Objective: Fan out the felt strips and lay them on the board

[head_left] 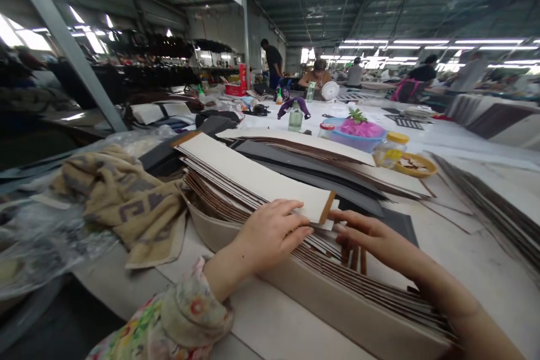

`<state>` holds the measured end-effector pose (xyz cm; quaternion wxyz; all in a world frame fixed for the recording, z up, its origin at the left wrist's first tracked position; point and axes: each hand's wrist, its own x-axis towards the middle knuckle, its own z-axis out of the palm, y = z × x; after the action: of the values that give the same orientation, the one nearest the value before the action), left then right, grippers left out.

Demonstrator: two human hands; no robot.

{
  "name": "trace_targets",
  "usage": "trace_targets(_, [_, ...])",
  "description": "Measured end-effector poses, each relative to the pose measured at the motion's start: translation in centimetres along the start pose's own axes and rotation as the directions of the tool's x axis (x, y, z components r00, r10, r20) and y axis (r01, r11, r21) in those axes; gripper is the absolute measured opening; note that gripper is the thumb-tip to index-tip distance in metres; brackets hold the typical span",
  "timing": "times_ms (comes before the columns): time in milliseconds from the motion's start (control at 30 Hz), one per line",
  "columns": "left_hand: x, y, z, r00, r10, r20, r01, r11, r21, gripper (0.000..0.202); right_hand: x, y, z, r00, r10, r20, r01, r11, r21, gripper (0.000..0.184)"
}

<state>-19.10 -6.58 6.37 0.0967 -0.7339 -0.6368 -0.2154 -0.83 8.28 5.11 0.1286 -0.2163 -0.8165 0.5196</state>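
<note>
A pale strip with tan-brown ends (253,171) lies on top of a stack of long, brown-edged strips (219,197). My left hand (272,230) is closed at the near edge of this strip, fingers over its surface and thumb beside the edge. At the strip's right end, my right hand (371,236) reaches in with fingers apart, the upper fingertips close to the brown end. Its lower fingers hang over the stack and are partly in shadow. A beige curved band (312,287) runs along the front of the stack.
Behind the stack lie dark grey strips (291,160) and more pale ones (295,139). A tan towel (122,197) and clear plastic (54,242) are at left. A yellow-lidded jar (390,152) and blue bowl (337,132) stand beyond. Another stack (493,197) is at right. People work farther back.
</note>
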Motion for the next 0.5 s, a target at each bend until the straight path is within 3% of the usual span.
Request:
trace_targets(167, [-0.2,-0.3,-0.1,0.993,0.111,0.027,-0.11,0.994,-0.028,0.031,0.0,-0.8,0.0,0.988,-0.152,0.0,0.149,0.973,-0.178,0.042])
trace_targets(333, [0.0,-0.6,0.5,0.999,0.037,-0.028,-0.037,0.999,-0.002,0.042,-0.2,-2.6,-0.2,0.958,-0.288,-0.004,0.261,0.872,-0.415,0.038])
trace_targets(433, [0.0,-0.6,0.7,0.992,-0.038,-0.123,0.036,0.999,-0.017,0.043,-0.4,-3.1,-0.2,0.974,-0.22,-0.051,0.187,0.911,-0.367,0.036])
trace_targets(500, [0.0,-0.7,0.8,0.98,-0.085,-0.177,0.079,0.996,-0.041,0.043,-0.4,-2.9,-0.1,0.992,-0.09,-0.083,0.072,0.976,-0.204,0.036])
